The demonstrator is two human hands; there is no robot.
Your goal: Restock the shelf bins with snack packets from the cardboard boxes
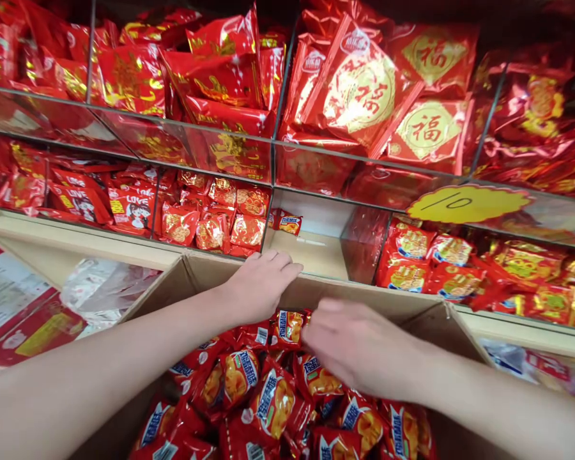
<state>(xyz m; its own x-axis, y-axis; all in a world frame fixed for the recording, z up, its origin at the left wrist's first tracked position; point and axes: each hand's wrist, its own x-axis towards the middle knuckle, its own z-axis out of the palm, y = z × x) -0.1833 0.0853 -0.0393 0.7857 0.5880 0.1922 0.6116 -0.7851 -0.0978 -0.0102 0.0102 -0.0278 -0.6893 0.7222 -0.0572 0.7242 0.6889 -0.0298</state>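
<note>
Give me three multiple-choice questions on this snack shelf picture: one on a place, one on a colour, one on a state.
1. Where does the left hand rest?
A. on the cardboard box's far rim
B. on the price tag
C. inside a glass bin

2. What colour is the price tag marked 10?
A. blue
B. yellow
C. white

3. How full is the glass bin just behind the left hand?
A. heaped
B. half full
C. nearly empty

Answers: 1 A, its palm lies on the cardboard box edge. 2 B, the scalloped tag is yellow. 3 C, only one snack packet lies in it.
</note>
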